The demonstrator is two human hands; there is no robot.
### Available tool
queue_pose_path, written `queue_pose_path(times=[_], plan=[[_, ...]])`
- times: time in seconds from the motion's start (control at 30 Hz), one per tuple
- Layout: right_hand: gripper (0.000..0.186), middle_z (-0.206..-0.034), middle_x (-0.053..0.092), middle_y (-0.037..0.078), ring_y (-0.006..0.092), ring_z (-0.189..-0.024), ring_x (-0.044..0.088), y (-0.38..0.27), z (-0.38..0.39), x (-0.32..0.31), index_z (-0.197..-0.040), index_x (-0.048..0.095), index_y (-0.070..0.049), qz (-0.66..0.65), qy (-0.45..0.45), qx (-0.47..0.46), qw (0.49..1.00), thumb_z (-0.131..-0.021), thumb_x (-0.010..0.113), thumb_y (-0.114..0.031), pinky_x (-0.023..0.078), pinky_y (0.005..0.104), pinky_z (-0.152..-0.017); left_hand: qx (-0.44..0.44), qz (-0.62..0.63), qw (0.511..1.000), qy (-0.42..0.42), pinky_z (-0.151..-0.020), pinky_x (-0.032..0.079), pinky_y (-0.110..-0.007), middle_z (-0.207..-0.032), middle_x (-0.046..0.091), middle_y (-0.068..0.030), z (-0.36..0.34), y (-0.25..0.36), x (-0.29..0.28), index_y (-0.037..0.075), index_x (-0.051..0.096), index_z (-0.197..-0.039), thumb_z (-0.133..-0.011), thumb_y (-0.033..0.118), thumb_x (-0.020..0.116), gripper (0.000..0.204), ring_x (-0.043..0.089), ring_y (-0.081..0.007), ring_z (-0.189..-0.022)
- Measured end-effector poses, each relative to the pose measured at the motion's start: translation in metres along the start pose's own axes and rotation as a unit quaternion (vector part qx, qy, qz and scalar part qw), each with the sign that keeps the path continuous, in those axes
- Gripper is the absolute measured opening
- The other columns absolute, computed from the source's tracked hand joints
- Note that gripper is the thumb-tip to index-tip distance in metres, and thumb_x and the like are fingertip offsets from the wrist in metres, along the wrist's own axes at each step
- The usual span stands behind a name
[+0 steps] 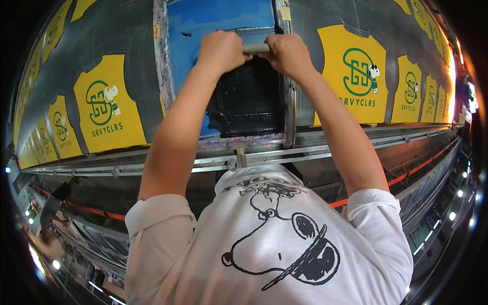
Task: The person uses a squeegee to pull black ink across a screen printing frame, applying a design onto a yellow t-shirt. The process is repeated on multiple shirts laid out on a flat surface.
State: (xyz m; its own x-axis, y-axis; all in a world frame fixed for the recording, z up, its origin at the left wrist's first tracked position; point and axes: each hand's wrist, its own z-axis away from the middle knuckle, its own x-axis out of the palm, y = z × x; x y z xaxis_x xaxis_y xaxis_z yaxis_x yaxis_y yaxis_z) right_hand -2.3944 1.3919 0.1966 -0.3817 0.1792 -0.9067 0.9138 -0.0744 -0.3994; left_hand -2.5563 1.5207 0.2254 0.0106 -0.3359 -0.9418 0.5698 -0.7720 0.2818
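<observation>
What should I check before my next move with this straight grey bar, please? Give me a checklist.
1. Grip: bare left hand and bare right hand both closed on the straight grey bar. Ok.
2. Ink: glossy black layer spread on the rectangular blue screen. Ok.
3. Sleeves: rolled white cloth sleeves clear of the ink. Ok.
4. Neighbours: the screen's stained rectangular frame sits between, not over, the green-printed yellow garment-shaped panels either side. Ok.
5. Alignment beneath the screen: hidden. Cannot tell.
</observation>
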Motion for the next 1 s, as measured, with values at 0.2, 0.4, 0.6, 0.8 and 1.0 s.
queue_pose_path(times=[0.2,0.4,0.6,0.8,1.0], plan=[[0.02,-0.079,0.062,0.01,0.0306,-0.078,0.061,-0.054,0.103,0.015,-0.079,0.058,-0.009,-0.005,0.015,-0.022,1.0,-0.07,0.076,-0.011,0.045,0.0426,-0.075,0.021,0.056,0.997,0.038,-0.068,0.057,-0.048,-0.075,0.072,-0.0145,0.105,0.025,0.047,0.01,0.077,-0.078,-0.072,0.03,0.083,0.022,0.071,-0.0358,-0.073],[0.02,-0.078,0.061,0.008,0.0291,-0.079,0.061,-0.073,0.129,0.004,-0.08,0.057,-0.009,-0.022,0.01,-0.037,0.999,-0.074,0.075,-0.012,0.044,0.041,-0.074,0.026,0.077,0.997,-0.013,-0.071,0.058,-0.046,-0.084,0.074,-0.0139,0.136,0.028,0.045,0.012,0.079,-0.088,-0.075,0.036,0.083,0.027,0.072,-0.0347,-0.079],[0.025,-0.073,0.065,0.01,0.0318,-0.073,0.065,-0.03,0.023,-0.023,-0.078,0.06,-0.009,0.025,0.043,-0.046,0.998,-0.079,0.08,-0.024,0.047,0.045,-0.071,0.022,0.056,0.998,-0.01,-0.07,0.057,-0.049,-0.08,0.073,-0.017,0.033,-0.002,-0.006,0.013,0.079,-0.088,-0.078,0.04,0.081,0.029,0.071,-0.0386,-0.077],[0.028,-0.074,0.067,0.011,0.0352,-0.075,0.067,0.016,-0.044,-0.004,-0.077,0.063,-0.007,0.027,0.053,0.0,0.998,-0.078,0.081,-0.028,0.049,0.0464,-0.071,0.017,0.012,0.999,0.049,-0.073,0.058,-0.047,-0.081,0.074,-0.0161,-0.048,-0.025,-0.002,0.013,0.08,-0.09,-0.077,0.042,0.082,0.032,0.072,-0.0375,-0.078],[0.028,-0.072,0.067,0.012,0.0356,-0.072,0.066,0.006,-0.014,0.004,-0.075,0.062,-0.007,0.025,0.075,-0.029,0.996,-0.078,0.081,-0.027,0.05,0.0475,-0.067,0.019,0.003,1.0,0.011,-0.072,0.057,-0.047,-0.08,0.074,-0.0144,-0.017,-0.013,0.003,0.013,0.08,-0.091,-0.075,0.044,0.083,0.036,0.072,-0.0358,-0.08]])
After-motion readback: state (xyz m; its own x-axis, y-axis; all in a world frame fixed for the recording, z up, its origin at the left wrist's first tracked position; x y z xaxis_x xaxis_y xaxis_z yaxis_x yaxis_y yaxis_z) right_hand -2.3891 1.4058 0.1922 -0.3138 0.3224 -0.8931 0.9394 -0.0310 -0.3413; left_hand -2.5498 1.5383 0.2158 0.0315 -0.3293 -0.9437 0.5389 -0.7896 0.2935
